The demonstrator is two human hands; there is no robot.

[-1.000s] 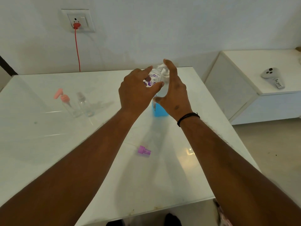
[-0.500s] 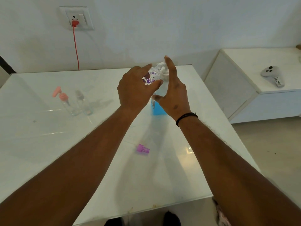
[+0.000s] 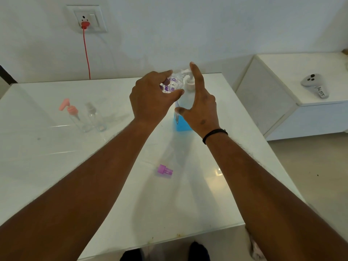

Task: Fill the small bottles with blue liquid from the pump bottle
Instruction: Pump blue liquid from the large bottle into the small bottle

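Here, at far left on the white table [image 3: 47, 166], two small clear bottles stand side by side: one with a pink pump top [image 3: 75, 117], one with a clear spray top [image 3: 95, 117]. Neither shows any blue, so both appear unfilled and remain to be done. At centre, the left hand [image 3: 150, 102] is closed around a small clear bottle printed with purple flowers [image 3: 172, 85], held tilted with its open neck at the nozzle of the pump bottle [image 3: 183, 117]; no blue is discernible inside it, though fingers hide part of the wall. Its purple cap [image 3: 164, 170] lies loose on the table nearer the viewer. To the right, the right hand [image 3: 199, 106] is spread, index finger [image 3: 195, 74] raised beside the white pump head, thumb against the bottle's body; whether it presses cannot be told. Blue liquid fills only the lower part of the pump bottle. By appearance, filling of the first of three bottles is in hand, with capping to follow.
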